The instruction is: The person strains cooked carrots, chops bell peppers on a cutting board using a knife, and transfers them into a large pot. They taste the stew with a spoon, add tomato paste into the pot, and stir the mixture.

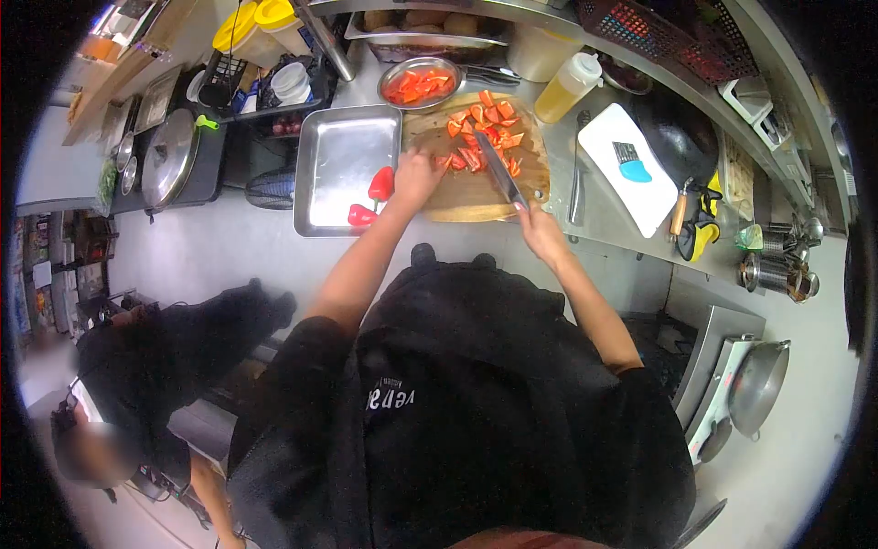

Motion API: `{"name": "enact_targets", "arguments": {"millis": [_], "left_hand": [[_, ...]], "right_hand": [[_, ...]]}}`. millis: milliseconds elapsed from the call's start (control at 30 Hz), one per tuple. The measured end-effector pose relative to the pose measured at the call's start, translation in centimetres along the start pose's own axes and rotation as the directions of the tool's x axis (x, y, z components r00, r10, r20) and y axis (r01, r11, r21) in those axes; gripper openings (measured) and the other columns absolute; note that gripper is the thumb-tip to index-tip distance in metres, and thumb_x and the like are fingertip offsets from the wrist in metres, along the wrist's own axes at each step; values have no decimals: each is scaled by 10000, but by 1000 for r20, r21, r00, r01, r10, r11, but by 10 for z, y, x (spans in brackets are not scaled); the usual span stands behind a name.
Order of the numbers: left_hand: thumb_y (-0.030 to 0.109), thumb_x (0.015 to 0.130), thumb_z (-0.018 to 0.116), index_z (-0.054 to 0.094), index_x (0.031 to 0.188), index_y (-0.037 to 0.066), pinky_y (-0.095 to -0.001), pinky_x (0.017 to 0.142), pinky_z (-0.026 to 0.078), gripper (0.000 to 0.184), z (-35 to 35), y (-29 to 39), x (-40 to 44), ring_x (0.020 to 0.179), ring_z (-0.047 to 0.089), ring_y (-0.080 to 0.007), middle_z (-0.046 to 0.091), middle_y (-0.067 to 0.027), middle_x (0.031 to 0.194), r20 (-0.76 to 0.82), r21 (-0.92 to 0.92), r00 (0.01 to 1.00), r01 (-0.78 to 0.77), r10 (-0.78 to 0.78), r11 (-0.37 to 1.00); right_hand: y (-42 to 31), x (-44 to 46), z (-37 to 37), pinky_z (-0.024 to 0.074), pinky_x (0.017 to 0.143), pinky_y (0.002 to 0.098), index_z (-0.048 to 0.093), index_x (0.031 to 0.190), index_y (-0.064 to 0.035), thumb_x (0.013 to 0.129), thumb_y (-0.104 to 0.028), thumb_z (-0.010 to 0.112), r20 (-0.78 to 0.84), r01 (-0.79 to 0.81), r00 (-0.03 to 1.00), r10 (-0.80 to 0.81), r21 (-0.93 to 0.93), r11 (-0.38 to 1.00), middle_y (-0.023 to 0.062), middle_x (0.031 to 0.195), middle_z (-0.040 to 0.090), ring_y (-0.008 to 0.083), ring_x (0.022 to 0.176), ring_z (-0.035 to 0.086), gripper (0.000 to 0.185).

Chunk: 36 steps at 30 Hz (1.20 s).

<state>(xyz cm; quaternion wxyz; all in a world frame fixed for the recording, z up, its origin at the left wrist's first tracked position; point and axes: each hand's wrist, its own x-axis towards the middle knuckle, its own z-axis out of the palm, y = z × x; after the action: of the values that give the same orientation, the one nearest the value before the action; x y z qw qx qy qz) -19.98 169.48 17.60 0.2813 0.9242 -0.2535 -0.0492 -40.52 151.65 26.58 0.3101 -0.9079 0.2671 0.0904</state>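
My right hand (541, 231) is wrapped round the handle of a kitchen knife (499, 170). Its blade points away from me across a wooden cutting board (476, 207), next to cut red pepper pieces (483, 117). At the board's left side, my left hand (417, 177) has its fingers curled down against red pepper at the near end of the pile; the fingertips are partly hidden. Left of that hand is a metal tray (340, 146) with two whole red peppers (380, 185) in its right part. A metal bowl (420, 84) of cut pepper stands behind the board.
Right of the board lie a white board (626, 165) with a blue-handled brush (634, 170), and a squeeze bottle (569, 88) of yellow liquid. A dark wok (675, 137) stands farther right. Another person (165, 357) in black is at my left.
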Motion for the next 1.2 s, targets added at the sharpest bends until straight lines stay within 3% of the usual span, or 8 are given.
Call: {"name": "enact_targets", "arguments": {"millis": [67, 267, 500, 667, 767, 967, 1067, 1200], "left_hand": [[250, 741, 731, 602, 1138, 71, -434, 871, 476, 454, -10, 11, 0, 1052, 536, -365, 567, -190, 1080, 13, 56, 976, -217, 217, 975], [158, 731, 712, 562, 1232, 129, -424, 894, 465, 524, -11, 14, 19, 1046, 542, -360, 551, -166, 1090, 207, 26, 939, -287, 275, 958], [138, 701, 739, 606, 1092, 63, -413, 857, 482, 420, -10, 10, 43, 960, 589, -331, 570, -170, 1032, 242, -57, 862, -446, 446, 893], [137, 786, 691, 614, 916, 26, -374, 677, 509, 188, -24, 19, 61, 734, 651, -240, 640, -98, 790, 622, -230, 770, 11, 139, 973], [174, 768, 714, 621, 882, 34, -358, 674, 503, 203, -18, 8, 68, 728, 651, -231, 660, -89, 758, 414, -235, 836, -283, 359, 930], [201, 749, 730, 628, 813, 28, -347, 683, 502, 211, -49, 17, 87, 744, 655, -220, 666, -108, 771, 291, -54, 882, -371, 370, 927], [261, 702, 769, 652, 801, 38, -385, 700, 499, 271, -98, 37, 101, 764, 651, -269, 651, -139, 719, 389, -145, 908, -107, 156, 984], [284, 712, 767, 647, 916, 24, -401, 750, 500, 352, -114, 25, 135, 865, 641, -292, 654, -182, 858, 300, -94, 947, -87, 112, 992]], "right_hand": [[10, -5, -5, 455, 733, 542, 504, 985, 36, 965, -379, 416, -14, 22, 1000, -23, -8, 1000, 341, 801, 597, 491, 815, 589, 425], [20, -21, -2, 451, 725, 539, 490, 999, 45, 968, -368, 415, 32, 23, 999, -23, -29, 999, 331, 797, 601, 496, 806, 586, 421], [23, -23, 9, 441, 728, 541, 488, 998, 36, 970, -386, 409, 64, 41, 997, -40, -6, 999, 312, 806, 609, 484, 806, 587, 430], [27, -26, 6, 444, 718, 538, 491, 995, 29, 969, -391, 410, 57, 37, 998, -36, -25, 999, 294, 803, 616, 471, 799, 592, 428], [29, -29, 5, 445, 714, 539, 493, 984, 19, 966, -391, 415, 30, 30, 999, -29, -16, 999, 289, 798, 617, 469, 793, 593, 417], [28, -35, 2, 445, 711, 552, 492, 969, 1, 958, -395, 433, 30, -14, 999, 14, -6, 1000, 289, 783, 614, 483, 791, 589, 400], [27, -38, 3, 444, 716, 555, 494, 977, -4, 957, -399, 431, 49, -39, 998, 39, -6, 999, 290, 778, 614, 487, 796, 587, 400], [26, -41, 6, 444, 735, 553, 505, 1025, -18, 960, -408, 416, 31, -39, 999, 40, -31, 999, 294, 781, 615, 489, 805, 586, 406]]}}
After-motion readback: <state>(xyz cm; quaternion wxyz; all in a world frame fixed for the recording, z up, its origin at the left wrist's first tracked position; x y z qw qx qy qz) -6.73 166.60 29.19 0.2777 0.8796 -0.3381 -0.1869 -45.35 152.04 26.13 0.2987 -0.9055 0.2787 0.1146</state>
